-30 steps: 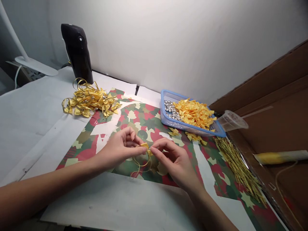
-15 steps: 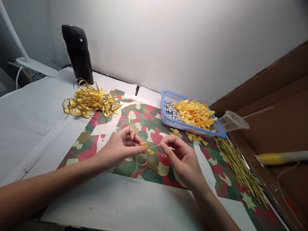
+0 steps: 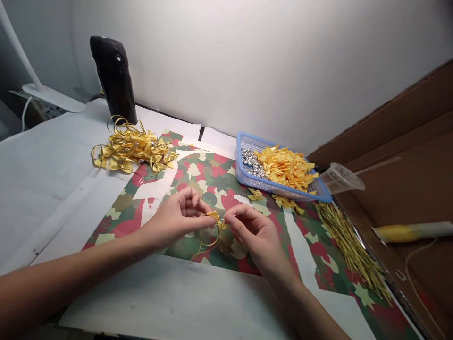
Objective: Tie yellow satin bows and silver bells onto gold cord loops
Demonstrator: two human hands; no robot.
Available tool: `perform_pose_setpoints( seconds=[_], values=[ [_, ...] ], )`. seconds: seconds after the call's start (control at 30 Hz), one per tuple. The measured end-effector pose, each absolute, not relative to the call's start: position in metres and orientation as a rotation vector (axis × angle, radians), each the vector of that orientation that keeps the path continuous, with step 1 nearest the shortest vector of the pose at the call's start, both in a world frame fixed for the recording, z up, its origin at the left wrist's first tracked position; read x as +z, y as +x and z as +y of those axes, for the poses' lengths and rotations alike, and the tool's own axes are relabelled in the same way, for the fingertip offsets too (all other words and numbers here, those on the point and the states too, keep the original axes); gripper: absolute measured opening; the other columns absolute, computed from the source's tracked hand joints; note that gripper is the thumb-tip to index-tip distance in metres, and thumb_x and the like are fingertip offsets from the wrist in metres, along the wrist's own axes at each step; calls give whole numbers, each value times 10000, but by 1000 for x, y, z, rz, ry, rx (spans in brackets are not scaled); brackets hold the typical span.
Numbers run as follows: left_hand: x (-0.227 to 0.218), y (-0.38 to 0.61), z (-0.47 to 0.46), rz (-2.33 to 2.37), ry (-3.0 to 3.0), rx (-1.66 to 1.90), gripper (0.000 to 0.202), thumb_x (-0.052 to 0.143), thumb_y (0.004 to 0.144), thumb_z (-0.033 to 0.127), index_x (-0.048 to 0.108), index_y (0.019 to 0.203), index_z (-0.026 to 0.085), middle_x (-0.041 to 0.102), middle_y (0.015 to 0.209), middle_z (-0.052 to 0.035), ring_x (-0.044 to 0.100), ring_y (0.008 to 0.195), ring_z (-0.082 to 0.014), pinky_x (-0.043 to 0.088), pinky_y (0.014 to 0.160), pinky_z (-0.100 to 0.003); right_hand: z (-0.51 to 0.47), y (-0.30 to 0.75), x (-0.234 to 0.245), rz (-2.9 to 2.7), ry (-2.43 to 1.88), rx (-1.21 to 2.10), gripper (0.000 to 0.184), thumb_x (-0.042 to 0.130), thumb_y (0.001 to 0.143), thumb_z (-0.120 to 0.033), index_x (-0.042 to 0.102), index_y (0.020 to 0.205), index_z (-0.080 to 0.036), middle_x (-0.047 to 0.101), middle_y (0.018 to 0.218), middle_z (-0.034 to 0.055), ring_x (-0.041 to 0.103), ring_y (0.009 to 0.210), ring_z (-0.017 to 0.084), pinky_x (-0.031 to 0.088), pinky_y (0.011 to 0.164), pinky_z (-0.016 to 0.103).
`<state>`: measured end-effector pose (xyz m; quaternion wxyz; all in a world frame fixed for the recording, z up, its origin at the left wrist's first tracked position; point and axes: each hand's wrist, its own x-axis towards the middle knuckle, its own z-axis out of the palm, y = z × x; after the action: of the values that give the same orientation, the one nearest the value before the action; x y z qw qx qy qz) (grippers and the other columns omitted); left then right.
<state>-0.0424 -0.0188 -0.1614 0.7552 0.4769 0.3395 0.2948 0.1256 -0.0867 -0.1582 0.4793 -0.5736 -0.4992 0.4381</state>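
Note:
My left hand (image 3: 179, 219) pinches a small yellow satin bow (image 3: 213, 216) between thumb and fingertips. A thin gold wire loop (image 3: 207, 246) hangs below the bow, over the printed paper. My right hand (image 3: 253, 231) is close on the bow's right side, its fingertips pinched on a fine end of the gold wire. The fingers hide part of the wire where it meets the bow. Both hands are over a camouflage-patterned paper sheet (image 3: 215, 182).
A tangled heap of gold-wired bows (image 3: 130, 148) lies at the far left. A blue plastic basket (image 3: 241, 172) holds yellow satin pieces (image 3: 286, 167) and silver beads (image 3: 251, 160). A bundle of gold wires (image 3: 350, 250) lies right, beside a clear plastic cup (image 3: 341, 178) and a cardboard box wall (image 3: 399, 141).
My right hand has moved left, back to the bow, after drawing away to the right with the wire stretched out half a second ago. My left hand has stayed nearly still.

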Motion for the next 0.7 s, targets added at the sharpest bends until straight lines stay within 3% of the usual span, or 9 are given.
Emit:
perform_pose_setpoints(
  seconds=[0.23, 0.43, 0.7],
  values=[
    [-161, -43, -19, 749, 1029, 654, 424, 760, 636, 129, 342, 661, 196, 654, 742, 33, 633, 686, -100, 484, 656, -229, -85, 128, -161, -1026, -1389, 1047, 282, 701, 728, -452, 634, 684, -181, 503, 581, -38, 352, 457, 61, 305, 415, 199],
    [-157, -42, -19, 741, 1006, 653, 434, 769, 617, 133, 341, 648, 196, 653, 731, 28, 614, 654, -93, 483, 637, -226, -84, 122, -167, -945, -1302, 1217, 245, 787, 613, -394, 718, 767, -216, 686, 786, 24, 505, 538, 95, 452, 510, 234],
    [-156, -41, -18, 765, 992, 670, 433, 765, 602, 123, 340, 637, 195, 639, 721, 37, 608, 653, -93, 473, 633, -229, -85, 119, -172, -880, -1322, 1115, 189, 775, 641, -402, 730, 687, -224, 689, 680, 14, 554, 583, 125, 460, 539, 248]
  ],
)
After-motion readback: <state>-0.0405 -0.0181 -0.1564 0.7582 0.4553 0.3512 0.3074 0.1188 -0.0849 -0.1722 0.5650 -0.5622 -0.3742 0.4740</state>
